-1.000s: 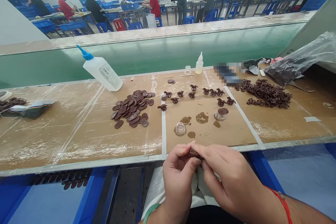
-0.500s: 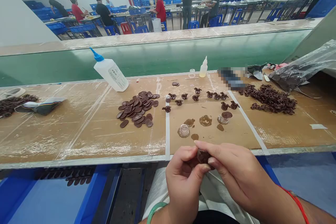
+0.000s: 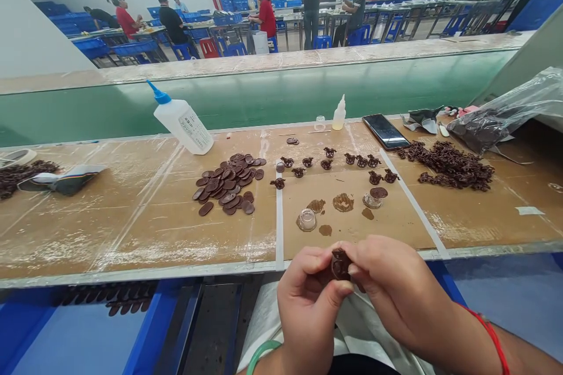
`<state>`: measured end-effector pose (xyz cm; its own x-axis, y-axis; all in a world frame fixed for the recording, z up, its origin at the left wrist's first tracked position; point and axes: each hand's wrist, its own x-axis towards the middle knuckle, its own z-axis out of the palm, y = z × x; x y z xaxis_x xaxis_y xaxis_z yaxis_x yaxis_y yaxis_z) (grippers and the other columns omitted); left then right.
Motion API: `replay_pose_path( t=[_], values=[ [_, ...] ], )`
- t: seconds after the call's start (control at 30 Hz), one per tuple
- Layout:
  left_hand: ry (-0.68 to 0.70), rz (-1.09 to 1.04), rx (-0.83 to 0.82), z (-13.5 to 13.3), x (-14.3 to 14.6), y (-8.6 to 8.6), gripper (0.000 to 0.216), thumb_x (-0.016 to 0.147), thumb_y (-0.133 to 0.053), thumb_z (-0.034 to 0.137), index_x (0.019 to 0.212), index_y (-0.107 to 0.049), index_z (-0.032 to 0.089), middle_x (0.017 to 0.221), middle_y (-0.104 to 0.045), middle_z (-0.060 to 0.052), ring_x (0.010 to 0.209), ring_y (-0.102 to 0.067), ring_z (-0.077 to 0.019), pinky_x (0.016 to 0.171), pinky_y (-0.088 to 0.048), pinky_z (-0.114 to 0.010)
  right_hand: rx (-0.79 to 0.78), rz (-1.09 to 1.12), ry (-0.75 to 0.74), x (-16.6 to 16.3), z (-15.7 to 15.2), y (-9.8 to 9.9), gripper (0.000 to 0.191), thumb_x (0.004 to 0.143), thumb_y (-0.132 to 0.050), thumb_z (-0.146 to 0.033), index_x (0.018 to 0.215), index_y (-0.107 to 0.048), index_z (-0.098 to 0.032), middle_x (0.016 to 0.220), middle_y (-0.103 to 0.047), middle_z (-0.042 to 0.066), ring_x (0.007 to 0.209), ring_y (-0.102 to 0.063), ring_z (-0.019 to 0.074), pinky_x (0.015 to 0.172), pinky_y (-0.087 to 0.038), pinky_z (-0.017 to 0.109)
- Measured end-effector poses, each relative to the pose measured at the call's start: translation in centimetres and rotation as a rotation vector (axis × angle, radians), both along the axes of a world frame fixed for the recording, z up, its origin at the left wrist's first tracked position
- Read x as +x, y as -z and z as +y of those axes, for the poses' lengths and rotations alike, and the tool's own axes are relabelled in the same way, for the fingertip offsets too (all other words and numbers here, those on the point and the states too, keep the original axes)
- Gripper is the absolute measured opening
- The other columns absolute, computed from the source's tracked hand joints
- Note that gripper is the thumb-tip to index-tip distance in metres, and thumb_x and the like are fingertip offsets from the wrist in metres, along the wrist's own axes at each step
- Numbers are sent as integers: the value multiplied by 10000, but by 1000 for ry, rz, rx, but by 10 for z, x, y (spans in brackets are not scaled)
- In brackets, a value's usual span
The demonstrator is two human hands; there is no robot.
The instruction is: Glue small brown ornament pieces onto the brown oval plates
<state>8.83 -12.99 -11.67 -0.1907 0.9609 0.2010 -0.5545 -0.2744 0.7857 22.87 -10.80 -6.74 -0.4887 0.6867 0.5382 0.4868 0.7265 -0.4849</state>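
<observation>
- Brown piece (image 3: 340, 263): we hold it at the near edge of the bench, below the cardboard mat, pinched between both our hands. It is small, dark brown and matte, with a knobbly outline; its rounded face is turned up toward us. It is too small and too covered by fingers for us to tell a long axis.
- Left hand (image 3: 308, 299): our fingers curl closed around the piece from the left, thumb pressed against its near side. A green bangle sits on that wrist.
- Right hand (image 3: 396, 293): closed on the same piece from the right, thumb and forefinger meeting our left fingertips over it. A red string circles that wrist.
- Oval discs (image 3: 229, 183): a loose heap of flat, smooth, dark brown ovals lies on the bench, far and left of our hands.
- Small figures (image 3: 347, 161): a scattered row of lumpy brown shapes stands on the cardboard mat (image 3: 396, 217), far from our hands.
- Tangled pile (image 3: 448, 164): many spiky brown parts lie heaped to the right.
- Clear cups (image 3: 307, 220): two small transparent round cups rest on the mat among brown stains.
- White bottle (image 3: 182, 120): plastic, blue-capped, leaning tilted to the far left; a small dropper bottle (image 3: 338, 114) stands upright farther right.
- Phone (image 3: 386, 130): flat, black and glossy, lying at the far right of the mat.
</observation>
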Motion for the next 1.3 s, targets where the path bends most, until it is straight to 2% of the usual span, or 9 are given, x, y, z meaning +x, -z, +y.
replay_pose_path(
  t=[0.1,0.3,0.43,0.6,0.7,0.8,1.03,1.17,1.3],
  values=[
    [20,-28,-23,1,1,0,210,761,-914,178,920,-835,292,901,-805,36,872,-779,-108,805,-615,-144,75,-27,2,-1,-2,3,313,922,-405,3,1166,-523,-155,741,-694,49,582,-630,209,532,-530,322],
    [-6,-9,-42,1,-1,0,190,748,-922,182,883,-832,280,871,-798,37,828,-760,-91,775,-607,-128,85,-94,-7,-1,-6,1,499,884,-420,-12,1376,-433,-89,947,-762,147,742,-713,287,604,-602,417],
    [-22,-2,-60,1,-1,0,210,725,-934,172,870,-834,286,851,-791,29,800,-757,-103,744,-617,-144,170,-152,46,-1,-7,7,396,948,-464,-55,1344,-460,-68,958,-769,181,745,-724,294,592,-603,411],
    [-10,0,-71,1,0,1,223,705,-946,180,868,-834,284,846,-780,16,782,-748,-114,728,-623,-166,249,-150,87,1,-4,16,353,993,-397,-26,1330,-491,-72,860,-755,138,677,-682,254,604,-568,387],
    [8,0,-113,-1,0,5,203,706,-944,180,841,-821,267,831,-762,12,748,-725,-116,687,-615,-172,215,-165,67,2,-3,20,394,1003,-398,-50,1382,-501,-87,811,-729,94,642,-642,236,576,-517,363],
    [32,16,-137,-2,0,8,171,737,-926,184,841,-816,263,853,-764,13,772,-718,-110,721,-606,-171,208,-126,66,3,-2,23,364,1002,-430,-56,1347,-542,-91,745,-698,65,593,-598,222,542,-475,345],
    [-8,47,-81,-2,0,2,220,737,-925,181,906,-843,297,935,-803,9,844,-769,-115,785,-621,-156,206,-13,105,1,-4,25,368,972,-469,-17,1327,-532,-93,786,-727,94,627,-628,229,561,-518,352],
    [-11,67,-53,-2,0,-1,216,755,-913,195,932,-846,298,951,-802,-14,859,-785,-148,787,-643,-197,65,52,82,3,-6,21,383,945,-483,-39,1307,-546,-149,937,-769,114,745,-722,232,640,-596,349],
    [31,68,-12,-3,-2,1,229,779,-896,210,985,-842,295,995,-796,-31,884,-793,-171,797,-653,-224,-90,114,62,14,-11,16,449,925,-509,-52,1341,-565,-211,1135,-776,91,978,-770,207,834,-639,296]
  ],
)
